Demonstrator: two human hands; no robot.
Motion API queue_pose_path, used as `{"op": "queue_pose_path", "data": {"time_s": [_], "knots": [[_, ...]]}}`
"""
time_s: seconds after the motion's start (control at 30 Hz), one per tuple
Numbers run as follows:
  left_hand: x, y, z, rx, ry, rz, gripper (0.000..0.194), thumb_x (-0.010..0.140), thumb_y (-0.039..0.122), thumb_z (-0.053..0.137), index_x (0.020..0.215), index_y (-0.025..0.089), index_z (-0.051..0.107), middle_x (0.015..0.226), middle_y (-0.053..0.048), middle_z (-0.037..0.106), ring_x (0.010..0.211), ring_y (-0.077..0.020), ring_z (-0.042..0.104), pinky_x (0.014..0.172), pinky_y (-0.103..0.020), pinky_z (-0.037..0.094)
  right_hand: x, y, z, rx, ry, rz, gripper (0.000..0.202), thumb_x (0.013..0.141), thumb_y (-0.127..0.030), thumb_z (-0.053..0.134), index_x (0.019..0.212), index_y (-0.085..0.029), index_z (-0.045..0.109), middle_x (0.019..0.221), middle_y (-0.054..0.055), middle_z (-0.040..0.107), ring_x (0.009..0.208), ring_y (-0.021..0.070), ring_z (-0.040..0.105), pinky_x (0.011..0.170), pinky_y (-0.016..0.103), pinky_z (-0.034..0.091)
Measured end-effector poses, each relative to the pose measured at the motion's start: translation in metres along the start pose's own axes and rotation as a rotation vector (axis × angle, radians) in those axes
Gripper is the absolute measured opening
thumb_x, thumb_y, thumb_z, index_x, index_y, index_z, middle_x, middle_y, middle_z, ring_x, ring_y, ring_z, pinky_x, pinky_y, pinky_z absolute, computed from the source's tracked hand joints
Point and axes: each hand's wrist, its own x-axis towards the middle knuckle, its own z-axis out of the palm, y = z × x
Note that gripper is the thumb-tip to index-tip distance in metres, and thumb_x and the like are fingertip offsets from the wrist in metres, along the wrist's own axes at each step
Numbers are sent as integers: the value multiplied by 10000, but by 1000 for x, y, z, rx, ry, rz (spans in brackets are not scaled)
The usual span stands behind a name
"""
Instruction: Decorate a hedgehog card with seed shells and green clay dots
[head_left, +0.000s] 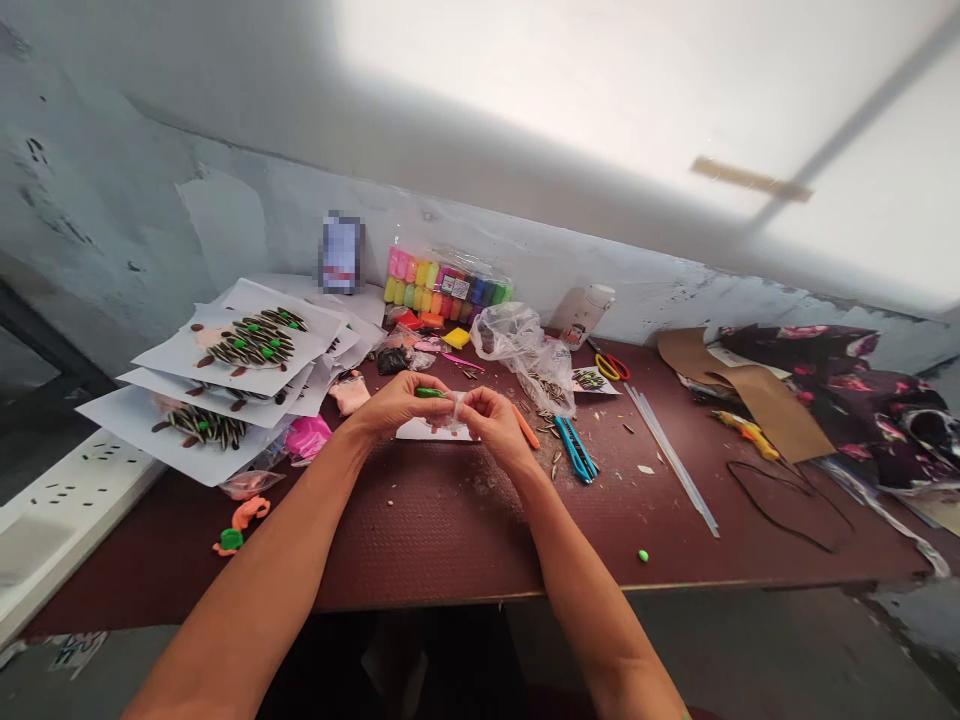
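Observation:
Both hands meet over the middle of the table. My left hand (397, 405) is closed in a pinch on a small transparent plastic bag (454, 410), with a green piece (429, 393), perhaps clay, at its fingers. My right hand (495, 425) pinches the other side of the same bag. Below them lies a white card (420, 432), mostly hidden by the hands. An orange stick-like tool (526, 428) lies beside my right hand, and a blue utility knife (576, 450) is further right.
Stacked cards with seed-covered hedgehogs (255, 345) stand at left. Behind are a clay pack (446, 285), a plastic bag of seeds (551, 385), scissors (611, 366) and a white bottle (589, 315). Glue sticks (671, 460), a glue gun (746, 432) and a green ball (643, 556) lie right.

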Motion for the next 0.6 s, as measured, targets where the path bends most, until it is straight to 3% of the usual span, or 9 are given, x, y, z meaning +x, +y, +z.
{"op": "queue_pose_path", "data": {"time_s": [0.13,0.3,0.43,0.6], "knots": [[2,-2,-2,-3,40,-2,343,641,373,859,805,112,708,620,-30,673,552,-131,598,570,-267,503,-2,-6,-4,18,-65,9,343,702,-482,747,759,-197,565,635,-49,559,489,67,429,472,213,311],[8,-11,-1,-14,148,10,381,611,393,881,798,119,693,614,-13,660,531,-122,591,537,-252,494,-2,-6,-2,-7,-41,4,347,773,-540,656,821,-203,585,692,-33,583,500,76,449,477,226,340],[7,-10,0,-3,123,15,407,608,444,892,760,118,701,609,-25,662,521,-127,595,521,-254,502,-1,-3,1,-28,-22,-40,377,688,-516,753,772,-210,549,650,-44,546,532,88,457,489,226,361],[4,-4,-3,3,102,2,451,607,469,899,857,122,757,694,-51,711,563,-145,634,547,-279,555,1,-1,-3,-62,22,-76,302,715,-469,705,754,-209,556,658,-40,527,553,91,430,482,220,353]]}}
